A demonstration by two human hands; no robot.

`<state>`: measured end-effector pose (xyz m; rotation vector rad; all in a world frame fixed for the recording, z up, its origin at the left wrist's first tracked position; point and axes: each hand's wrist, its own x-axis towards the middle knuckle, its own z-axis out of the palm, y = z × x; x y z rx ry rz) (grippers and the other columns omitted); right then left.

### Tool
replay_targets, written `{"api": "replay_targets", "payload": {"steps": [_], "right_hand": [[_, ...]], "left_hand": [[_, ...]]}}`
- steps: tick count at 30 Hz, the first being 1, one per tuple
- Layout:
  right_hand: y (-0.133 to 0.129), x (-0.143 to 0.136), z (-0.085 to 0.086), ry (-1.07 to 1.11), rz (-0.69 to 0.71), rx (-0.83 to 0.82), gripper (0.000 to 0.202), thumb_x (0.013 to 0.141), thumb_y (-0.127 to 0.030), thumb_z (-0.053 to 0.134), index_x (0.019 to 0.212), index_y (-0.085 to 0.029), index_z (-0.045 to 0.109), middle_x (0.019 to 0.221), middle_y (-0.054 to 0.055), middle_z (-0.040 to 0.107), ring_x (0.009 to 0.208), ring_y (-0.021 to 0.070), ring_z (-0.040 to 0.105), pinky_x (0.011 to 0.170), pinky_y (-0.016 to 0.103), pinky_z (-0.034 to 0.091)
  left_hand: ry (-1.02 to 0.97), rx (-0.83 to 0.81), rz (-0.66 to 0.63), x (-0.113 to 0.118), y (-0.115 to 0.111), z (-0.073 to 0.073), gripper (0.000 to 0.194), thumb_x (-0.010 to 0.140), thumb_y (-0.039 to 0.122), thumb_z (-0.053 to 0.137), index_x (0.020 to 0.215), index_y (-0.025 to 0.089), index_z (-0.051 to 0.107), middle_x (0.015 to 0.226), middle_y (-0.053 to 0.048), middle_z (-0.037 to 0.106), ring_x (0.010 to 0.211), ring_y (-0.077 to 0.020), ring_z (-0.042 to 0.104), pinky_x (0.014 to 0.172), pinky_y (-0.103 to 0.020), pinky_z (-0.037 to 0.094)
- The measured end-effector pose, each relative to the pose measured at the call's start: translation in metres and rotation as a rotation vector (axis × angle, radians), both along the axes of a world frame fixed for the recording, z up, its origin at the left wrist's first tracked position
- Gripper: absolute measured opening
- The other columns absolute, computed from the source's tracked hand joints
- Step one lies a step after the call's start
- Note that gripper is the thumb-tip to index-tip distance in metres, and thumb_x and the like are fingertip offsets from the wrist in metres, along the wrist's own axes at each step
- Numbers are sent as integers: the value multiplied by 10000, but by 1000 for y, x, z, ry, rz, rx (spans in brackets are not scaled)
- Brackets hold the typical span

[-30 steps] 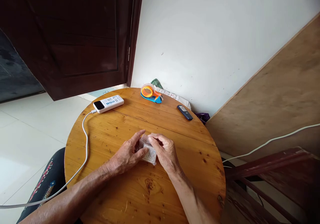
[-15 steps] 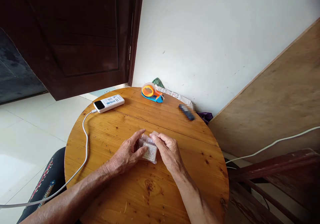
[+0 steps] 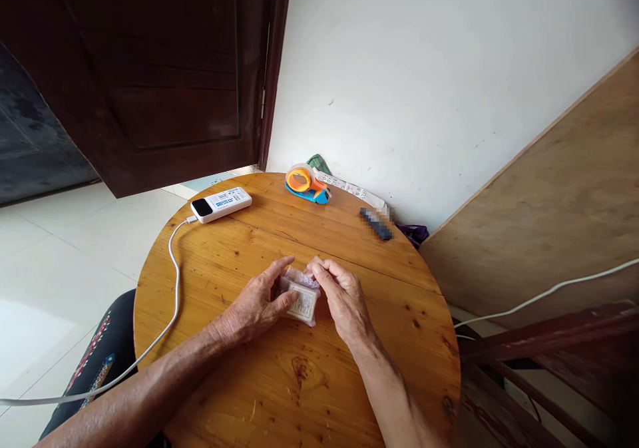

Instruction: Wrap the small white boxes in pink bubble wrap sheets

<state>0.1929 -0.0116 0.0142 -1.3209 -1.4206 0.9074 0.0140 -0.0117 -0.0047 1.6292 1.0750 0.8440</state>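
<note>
A small flat box (image 3: pixel 302 303) with a pale printed face lies in clear bubble wrap (image 3: pixel 299 276) near the middle of the round wooden table. My left hand (image 3: pixel 262 299) grips it from the left, thumb pressed on its face and index finger stretched past its far side. My right hand (image 3: pixel 344 295) pinches the far right edge of the wrap between thumb and fingers, with a small pale piece sticking out above the fingertips. Most of the packet's left side is hidden behind my left hand.
A white power bank (image 3: pixel 222 205) with a plugged-in white cable (image 3: pixel 176 281) lies at the table's (image 3: pixel 234 401) back left. An orange and blue tape dispenser (image 3: pixel 308 185) stands at the back. A dark, blurred-out object (image 3: pixel 376 223) lies at the back right.
My right hand has drawn the wrap slightly up and back, so more of the box's printed face shows. My left hand keeps its grip. The view has shifted slightly.
</note>
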Motion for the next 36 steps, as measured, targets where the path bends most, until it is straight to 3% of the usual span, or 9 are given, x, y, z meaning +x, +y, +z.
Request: {"api": "replay_targets", "payload": {"steps": [6,12,20,27,31,34,36], "right_hand": [[-12,-3,13,-181,51,52,315,945,-424,527,804,-184,674,718,-3,630,658,144,546,616,234,423],[-24,0,11,-446,153,325,243,994,-269,474,955,-222,709,942,54,717,879,185,661,827,284,492],[-25,11,12,-740,223,501,283,953,-135,513,1089,-234,740,1076,63,749,941,207,684,854,343,522],[-29,14,20,-790,280,508,300,892,-98,558,1115,-223,716,1137,69,736,1002,225,670,901,388,507],[-31,12,24,-838,270,478,250,882,-138,587,1080,-225,712,1122,91,715,1031,258,639,892,422,498],[-33,10,26,-846,278,448,263,841,-191,671,1102,-214,696,1136,103,692,1023,274,620,884,436,497],[-33,9,25,-850,272,445,283,829,-177,686,1110,-210,691,1128,101,689,1009,271,620,878,434,497]], "left_hand": [[-28,-3,-2,1,1,0,635,862,309,564,1457,139,422,962,-43,649,754,-146,535,725,-275,464],[36,48,40,2,1,2,590,861,294,572,1426,158,471,1038,-56,690,897,-179,609,855,-311,490],[99,112,68,4,0,4,535,904,336,517,1388,108,508,900,-47,667,790,-164,587,765,-291,503],[27,71,12,-3,1,1,547,895,300,513,1412,122,478,978,-58,661,833,-168,593,790,-305,504],[71,216,49,-7,0,1,534,857,249,556,1383,167,521,1133,-99,634,996,-225,589,884,-372,511],[26,334,18,-7,0,1,474,878,222,548,1351,196,548,1318,-132,562,1198,-263,540,990,-411,484],[10,382,-2,-6,0,0,429,899,205,529,1326,198,566,1335,-133,557,1242,-262,526,1040,-422,460]]}}
